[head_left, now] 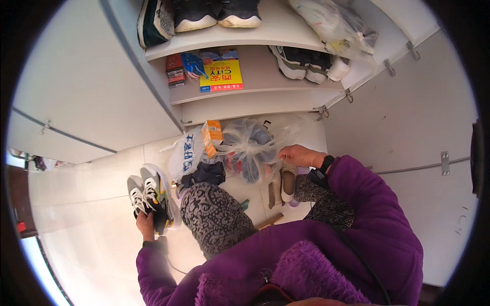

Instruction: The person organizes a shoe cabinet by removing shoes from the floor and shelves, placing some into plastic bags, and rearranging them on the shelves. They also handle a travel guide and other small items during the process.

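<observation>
A pair of grey, white and black sneakers point(147, 187) with yellow accents is gripped at the heels by my left hand point(144, 225), off to the left above the pale floor. My right hand point(300, 155) has its fingertips pinched at the right edge of a clear plastic bag point(249, 147). Bluish and red items show through the film; what they are is hard to tell. Just below my right hand stand beige flat shoes point(288, 183), partly covered by the hand and my knee.
Ahead is a shoe cabinet point(260, 95) holding dark sneakers point(197, 15), a yellow printed book point(222, 74) and a bagged bundle point(333, 26). An open cabinet door point(402, 114) flanks the right. An orange box point(212, 135), a white printed bag point(187, 153) and dark cloth point(208, 174) lie left of the clear bag.
</observation>
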Tool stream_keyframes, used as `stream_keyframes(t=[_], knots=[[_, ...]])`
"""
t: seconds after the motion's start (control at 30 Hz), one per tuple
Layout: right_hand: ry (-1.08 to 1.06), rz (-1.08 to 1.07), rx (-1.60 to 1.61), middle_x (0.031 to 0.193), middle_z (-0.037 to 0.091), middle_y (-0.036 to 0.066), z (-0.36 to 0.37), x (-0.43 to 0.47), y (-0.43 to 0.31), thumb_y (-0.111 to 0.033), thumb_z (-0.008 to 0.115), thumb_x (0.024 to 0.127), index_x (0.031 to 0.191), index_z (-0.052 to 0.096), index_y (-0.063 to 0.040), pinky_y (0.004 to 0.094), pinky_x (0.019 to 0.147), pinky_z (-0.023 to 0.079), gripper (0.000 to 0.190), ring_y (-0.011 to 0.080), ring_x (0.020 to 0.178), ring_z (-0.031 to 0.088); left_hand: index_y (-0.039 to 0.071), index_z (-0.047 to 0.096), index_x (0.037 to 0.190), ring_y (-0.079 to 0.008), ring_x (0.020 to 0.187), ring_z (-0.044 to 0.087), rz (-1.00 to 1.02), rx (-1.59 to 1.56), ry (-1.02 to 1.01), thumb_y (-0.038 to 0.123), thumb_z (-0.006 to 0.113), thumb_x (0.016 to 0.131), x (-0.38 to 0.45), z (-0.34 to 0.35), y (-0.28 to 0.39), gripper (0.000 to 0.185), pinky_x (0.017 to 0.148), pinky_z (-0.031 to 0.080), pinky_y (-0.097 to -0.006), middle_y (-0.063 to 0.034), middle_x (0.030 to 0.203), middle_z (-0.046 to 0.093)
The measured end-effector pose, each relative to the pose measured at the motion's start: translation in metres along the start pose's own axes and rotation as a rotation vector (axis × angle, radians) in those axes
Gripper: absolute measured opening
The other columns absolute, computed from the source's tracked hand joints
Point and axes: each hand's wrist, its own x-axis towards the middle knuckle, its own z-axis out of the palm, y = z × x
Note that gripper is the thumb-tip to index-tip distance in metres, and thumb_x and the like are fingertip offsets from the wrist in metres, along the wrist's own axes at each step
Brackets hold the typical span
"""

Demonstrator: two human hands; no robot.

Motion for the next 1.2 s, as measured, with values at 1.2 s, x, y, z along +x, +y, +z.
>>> stream_keyframes(t=[1.2], knots=[[0.281, -0.325, -0.165, 0.086, 0.060, 0.015, -0.112, -0.268, 0.153, -0.012, 0.051, 0.083, 0.088, 0.057, -0.002, 0.0455, 0.071, 0.049, 0.012, 0.0354, 0.085, 0.062, -0.002, 0.066, 0.076, -0.0190, 0.050, 0.061, 0.522, -0.231, -0.146, 0.025, 0.068, 0.076, -0.105, 0.039, 0.782, 0.027, 0.050, 0.047, -0.0319, -0.0104, 0.058, 0.062]])
